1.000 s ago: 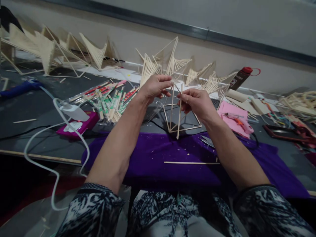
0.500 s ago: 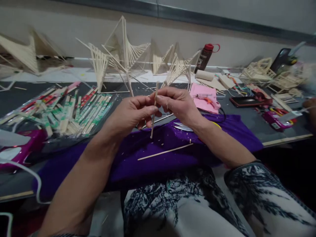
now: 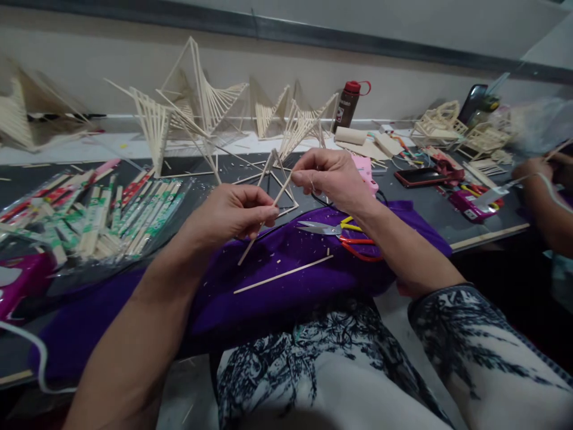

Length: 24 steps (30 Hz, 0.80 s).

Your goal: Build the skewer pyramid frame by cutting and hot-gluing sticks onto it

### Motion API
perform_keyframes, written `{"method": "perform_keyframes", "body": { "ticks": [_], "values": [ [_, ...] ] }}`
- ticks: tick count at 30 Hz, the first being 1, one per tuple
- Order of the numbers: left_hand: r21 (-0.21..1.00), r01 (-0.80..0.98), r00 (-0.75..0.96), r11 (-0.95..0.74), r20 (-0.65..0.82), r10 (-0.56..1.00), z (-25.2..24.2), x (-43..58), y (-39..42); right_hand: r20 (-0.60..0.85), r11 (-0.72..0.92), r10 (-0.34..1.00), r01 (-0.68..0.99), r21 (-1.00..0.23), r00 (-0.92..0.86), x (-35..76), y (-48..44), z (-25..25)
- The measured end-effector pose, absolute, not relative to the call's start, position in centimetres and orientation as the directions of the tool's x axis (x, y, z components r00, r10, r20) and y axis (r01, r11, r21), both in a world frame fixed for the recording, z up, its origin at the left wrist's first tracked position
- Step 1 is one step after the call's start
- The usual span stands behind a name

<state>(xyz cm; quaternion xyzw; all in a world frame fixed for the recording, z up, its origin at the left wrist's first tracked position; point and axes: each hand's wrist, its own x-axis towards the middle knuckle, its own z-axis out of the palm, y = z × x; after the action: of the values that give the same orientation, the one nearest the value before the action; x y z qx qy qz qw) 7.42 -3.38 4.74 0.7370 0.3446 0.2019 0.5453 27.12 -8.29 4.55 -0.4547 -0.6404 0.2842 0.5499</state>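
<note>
My left hand [image 3: 235, 212] pinches a thin wooden stick [image 3: 283, 190] between thumb and fingers near its middle. At the stick's upper end, my right hand [image 3: 329, 179] has thumb and forefinger pressed together on it. The stick slants, its lower end above a purple cloth [image 3: 215, 313]. A second thin stick [image 3: 284, 275] lies on that cloth with small wood bits. Scissors [image 3: 322, 228] with red and yellow handles rest below my right wrist, blades apart. Just behind my hands stands a small frame of joined sticks [image 3: 293, 206], partly hidden.
Stick models [image 3: 206, 107] line the wall beside a dark bottle [image 3: 347, 107]. Packaged sticks [image 3: 101, 218] lie at left, near a magenta device [image 3: 27, 280]. A phone [image 3: 421, 176] and another magenta device [image 3: 474, 204] are at right. Another person's hands [image 3: 537, 170] work at the far right.
My hands have moved apart along the stick, and the stick has tipped from nearly upright to a slant. The view has shifted right, bringing the scissors' handles and another person's hands into sight.
</note>
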Motion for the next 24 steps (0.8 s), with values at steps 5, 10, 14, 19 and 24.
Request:
{"method": "perform_keyframes", "body": {
  "ticks": [5, 10, 14, 19, 24],
  "values": [
    [0.950, 0.263, 0.678, -0.169, -0.057, 0.733, 3.8, 8.0, -3.6, 0.474, 0.427, 0.879, 0.361, -0.829, 0.049, 27.3, -8.6, 4.3],
    [0.904, 0.318, 0.589, -0.287, 0.048, 0.806, 2.6, 7.7, -3.2, 0.571, 0.394, 0.809, 0.589, -0.706, 0.142, 25.7, -9.4, 3.6],
    [0.893, 0.335, 0.473, -0.299, 0.115, 0.873, 2.2, 6.7, -2.2, 0.606, 0.423, 0.792, 0.777, -0.467, -0.067, 24.2, -11.9, 2.6],
    [0.967, 0.148, 0.402, -0.206, 0.131, 0.906, 2.3, 5.8, -1.4, 0.339, 0.348, 0.909, 0.892, -0.289, -0.244, 25.6, -13.8, 1.0],
    [0.975, 0.127, 0.481, -0.182, 0.100, 0.871, 1.8, 6.1, -1.5, 0.365, 0.075, 0.929, 0.938, -0.337, 0.057, 35.1, -11.7, 0.5]
  ]
}}
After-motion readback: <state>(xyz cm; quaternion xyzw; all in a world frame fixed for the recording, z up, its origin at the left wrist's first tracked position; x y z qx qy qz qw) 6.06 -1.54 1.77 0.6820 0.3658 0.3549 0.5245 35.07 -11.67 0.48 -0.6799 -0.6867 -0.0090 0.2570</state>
